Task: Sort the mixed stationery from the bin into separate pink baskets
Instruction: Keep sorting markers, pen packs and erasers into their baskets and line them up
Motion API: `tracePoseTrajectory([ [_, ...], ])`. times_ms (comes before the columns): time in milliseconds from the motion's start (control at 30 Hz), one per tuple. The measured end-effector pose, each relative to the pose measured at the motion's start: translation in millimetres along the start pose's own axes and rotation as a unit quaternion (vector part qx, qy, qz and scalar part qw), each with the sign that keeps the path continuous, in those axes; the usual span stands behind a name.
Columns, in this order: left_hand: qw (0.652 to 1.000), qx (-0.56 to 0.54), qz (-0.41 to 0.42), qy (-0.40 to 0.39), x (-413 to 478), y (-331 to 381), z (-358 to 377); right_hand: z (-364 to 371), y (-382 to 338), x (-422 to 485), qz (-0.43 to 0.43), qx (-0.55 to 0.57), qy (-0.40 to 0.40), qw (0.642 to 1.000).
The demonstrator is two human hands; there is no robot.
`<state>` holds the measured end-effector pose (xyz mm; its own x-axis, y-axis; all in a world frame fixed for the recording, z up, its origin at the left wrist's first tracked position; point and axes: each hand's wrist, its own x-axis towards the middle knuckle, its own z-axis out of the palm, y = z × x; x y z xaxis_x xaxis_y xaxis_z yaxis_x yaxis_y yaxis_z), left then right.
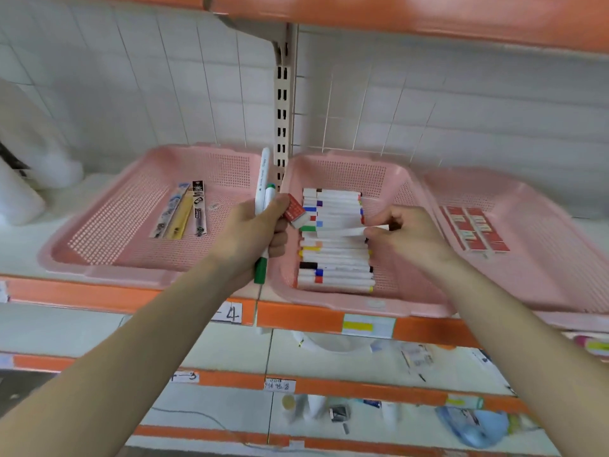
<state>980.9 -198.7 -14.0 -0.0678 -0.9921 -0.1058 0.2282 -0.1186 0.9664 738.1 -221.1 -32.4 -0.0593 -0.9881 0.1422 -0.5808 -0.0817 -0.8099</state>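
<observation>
The step in hand is laying a marker with its kind. The right hand (402,232) pinches one white marker (349,231) by its end and holds it level just over the row of markers (336,258) in the middle basket (362,308). It looks about to be set down on that row.

The left hand (260,232) is closed round what is yet to be sorted: two upright pens (263,179), one with a green cap at the bottom, and a small red eraser box (295,211) pinched under the thumb. It hangs over the gap between the left and middle baskets.

The next move, as I judge it, calls for letting the marker go parallel to the others so that it does not roll across them. Then the right hand can take an item from the left hand's bundle. The eraser box belongs with the red eraser boxes (474,229) in the right basket (560,225). The pens may go with the markers, though I cannot tell their kind for sure.

The left basket (108,272) holds a few long refill packs (181,211). All three baskets sit on a shelf with an orange edge (82,296). A slotted metal post (283,103) stands behind them. The bin itself is not in view. Nothing blocks the way to the baskets, but the left hand's crowded grip could let the eraser box slip.
</observation>
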Motion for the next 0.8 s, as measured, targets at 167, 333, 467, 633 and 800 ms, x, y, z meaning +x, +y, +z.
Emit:
tracePoseTrajectory([
  [167, 1.0, 0.008, -0.005, -0.012, 4, -2, 0, 13, 7, 20, 0.018, -0.075, -0.032, 0.996],
  [333, 1.0, 0.02, -0.009, -0.002, 5, -3, -3, 29, 4, 34, 0.005, -0.189, -0.088, 0.978],
  [467, 0.999, 0.032, -0.017, 0.01, 7, -3, 2, 38, 7, 35, -0.008, -0.274, -0.132, 0.953],
  [633, 0.999, 0.036, -0.015, 0.013, 13, -5, 24, 24, 1, 30, -0.079, -0.184, -0.128, 0.971],
  [800, 1.0, 0.031, -0.004, 0.004, 15, -12, 61, -14, -20, 11, -0.089, 0.046, -0.138, 0.985],
])
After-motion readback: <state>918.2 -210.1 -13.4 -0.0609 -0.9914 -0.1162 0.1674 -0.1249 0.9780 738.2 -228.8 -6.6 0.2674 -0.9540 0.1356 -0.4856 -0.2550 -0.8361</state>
